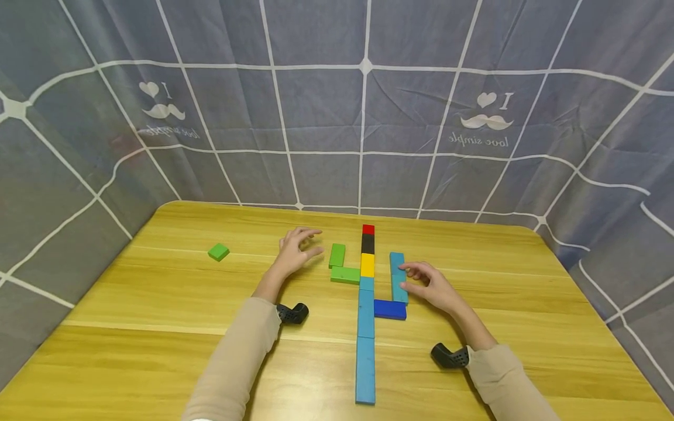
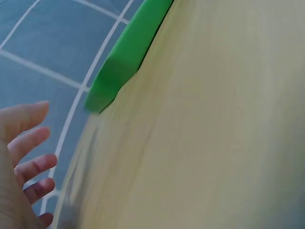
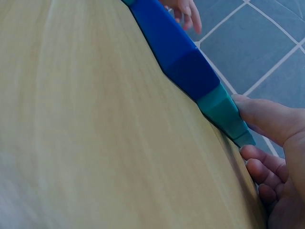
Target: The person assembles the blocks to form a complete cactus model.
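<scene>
My left hand [image 1: 292,255], fingers bent loosely and thumb apart, holds nothing above the table left of an upright-lying green block [image 1: 337,256]. A second green block [image 1: 345,275] lies crosswise, between it and a central column. My right hand [image 1: 433,286] is at the right side of two light blue blocks [image 1: 398,277] laid end to end. Its thumb and a fingertip reach their edge, seemingly touching; the right wrist view shows the thumb [image 3: 262,113] beside the teal-looking block [image 3: 223,108]. A dark blue block [image 1: 390,309] joins this pair to the column.
The column runs from a red block [image 1: 368,229] through a black block [image 1: 368,243] and a yellow block [image 1: 367,265] to light blue blocks [image 1: 365,368] nearest me. A small green block [image 1: 218,252] lies far left. A grey curtain [image 1: 321,111] hangs behind the wooden table [image 1: 158,351].
</scene>
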A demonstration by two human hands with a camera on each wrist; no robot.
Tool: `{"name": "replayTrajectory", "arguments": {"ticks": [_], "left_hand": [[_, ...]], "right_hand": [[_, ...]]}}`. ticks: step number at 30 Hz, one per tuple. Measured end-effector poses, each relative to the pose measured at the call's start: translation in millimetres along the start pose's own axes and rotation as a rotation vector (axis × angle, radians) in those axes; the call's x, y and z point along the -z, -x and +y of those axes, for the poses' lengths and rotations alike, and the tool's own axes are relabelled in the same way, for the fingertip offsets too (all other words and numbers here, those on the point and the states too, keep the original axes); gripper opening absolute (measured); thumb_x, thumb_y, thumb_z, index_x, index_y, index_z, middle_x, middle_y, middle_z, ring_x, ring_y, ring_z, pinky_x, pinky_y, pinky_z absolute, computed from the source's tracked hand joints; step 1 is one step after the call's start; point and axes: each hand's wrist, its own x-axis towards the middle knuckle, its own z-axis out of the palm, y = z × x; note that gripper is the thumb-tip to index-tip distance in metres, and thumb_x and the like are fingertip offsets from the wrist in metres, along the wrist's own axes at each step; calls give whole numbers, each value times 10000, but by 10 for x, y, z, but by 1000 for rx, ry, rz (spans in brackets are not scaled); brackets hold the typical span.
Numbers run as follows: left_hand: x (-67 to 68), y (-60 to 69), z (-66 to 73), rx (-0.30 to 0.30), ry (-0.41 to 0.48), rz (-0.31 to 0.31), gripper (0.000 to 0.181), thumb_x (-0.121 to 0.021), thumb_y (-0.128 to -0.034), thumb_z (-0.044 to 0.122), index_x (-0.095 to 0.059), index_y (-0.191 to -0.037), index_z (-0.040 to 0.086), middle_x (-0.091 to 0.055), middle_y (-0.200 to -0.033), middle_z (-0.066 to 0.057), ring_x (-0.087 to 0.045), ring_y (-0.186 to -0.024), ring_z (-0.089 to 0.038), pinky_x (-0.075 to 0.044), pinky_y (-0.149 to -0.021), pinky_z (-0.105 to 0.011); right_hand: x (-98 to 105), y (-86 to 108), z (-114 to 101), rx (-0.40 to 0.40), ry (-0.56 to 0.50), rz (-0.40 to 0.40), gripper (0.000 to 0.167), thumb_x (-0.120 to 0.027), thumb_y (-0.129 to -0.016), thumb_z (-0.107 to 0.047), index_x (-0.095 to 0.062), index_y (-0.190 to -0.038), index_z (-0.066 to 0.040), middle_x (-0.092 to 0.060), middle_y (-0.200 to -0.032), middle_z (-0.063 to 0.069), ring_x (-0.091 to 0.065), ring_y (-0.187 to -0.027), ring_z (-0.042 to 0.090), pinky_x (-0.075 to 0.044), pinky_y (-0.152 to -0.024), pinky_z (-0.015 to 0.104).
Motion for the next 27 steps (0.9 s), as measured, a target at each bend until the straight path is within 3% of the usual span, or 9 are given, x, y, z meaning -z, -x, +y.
{"name": "replayTrajectory", "arguments": {"ticks": [6, 11, 17, 21, 27], "left_hand": [[395, 170, -151, 16, -73, 157, 440, -685, -812, 219, -568, -1208, 66, -531, -1131, -178, -387, -1118, -373, -137, -957, -558], [752, 385, -312, 52, -133, 238, 445, -689, -809, 212, -558, -1205, 56, -512, -1128, -194, -366, -1101, -396, -130, -932, -563], [1074, 654, -546, 86, -179, 311, 435, -702, -795, 144, -558, -1189, 27, -501, -1117, -212, -351, -1049, -410, -137, -869, -564], [1254, 805, -663, 95, -201, 308, 428, -686, -803, 116, -549, -1197, 20, -489, -1132, -223, -341, -1051, -430, -136, -845, -570], [1451, 963, -814, 117, -253, 227, 432, -606, -826, 83, -513, -1243, 14, -478, -1152, -227, -346, -1020, -424, -155, -804, -554]], "right_hand": [[-4, 3, 12, -6, -4, 4, 369, -631, -840, -46, -545, -1185, 55, -515, -1010, 212, -459, -918, 330, -388, -768, 322], [-6, 1, 8, -12, -5, 2, 371, -631, -841, -49, -544, -1186, 55, -516, -1011, 209, -460, -919, 333, -387, -765, 303], [-8, -1, 1, -19, -5, 3, 371, -632, -842, -51, -544, -1187, 53, -516, -1011, 210, -457, -917, 332, -378, -754, 276], [-9, 0, 6, -21, -8, 0, 371, -631, -843, -52, -543, -1189, 52, -514, -1014, 212, -452, -915, 325, -373, -753, 271], [-8, 1, 9, -13, -10, -3, 372, -628, -843, -46, -540, -1190, 57, -513, -1019, 219, -452, -917, 328, -375, -758, 282]]}}
